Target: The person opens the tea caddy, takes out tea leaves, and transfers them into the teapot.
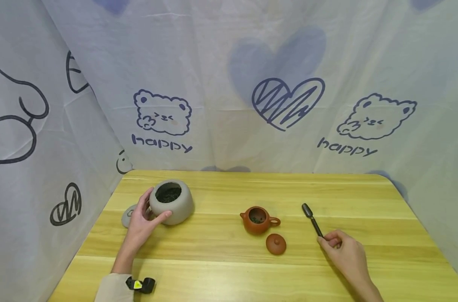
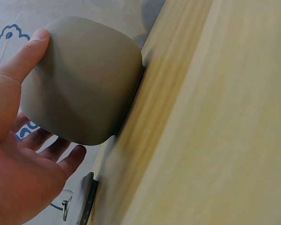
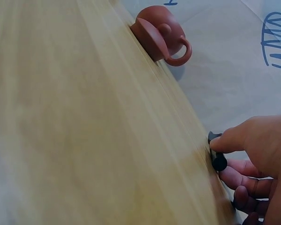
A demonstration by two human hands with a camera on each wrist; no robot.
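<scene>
On the left of the table, my left hand [image 1: 143, 222] holds a round grey tea jar [image 1: 181, 212], its thumb on the near side and its fingers around the left side. Dark tea leaves [image 1: 168, 193] show through the jar's open mouth. At the right, my right hand [image 1: 346, 253] pinches the handle end of a dark tea scoop [image 1: 315, 222], close to the tabletop. Between the hands stands a small reddish-brown teapot [image 1: 256, 227], uncovered, with some leaves inside. Its round lid [image 1: 276, 244] lies just in front of it.
The jar's grey lid [image 1: 127, 216] lies left of the jar, partly behind my left hand. A wooden table [image 1: 221, 268] carries everything. Printed cloth [image 1: 214, 121] hangs behind the table and along its sides.
</scene>
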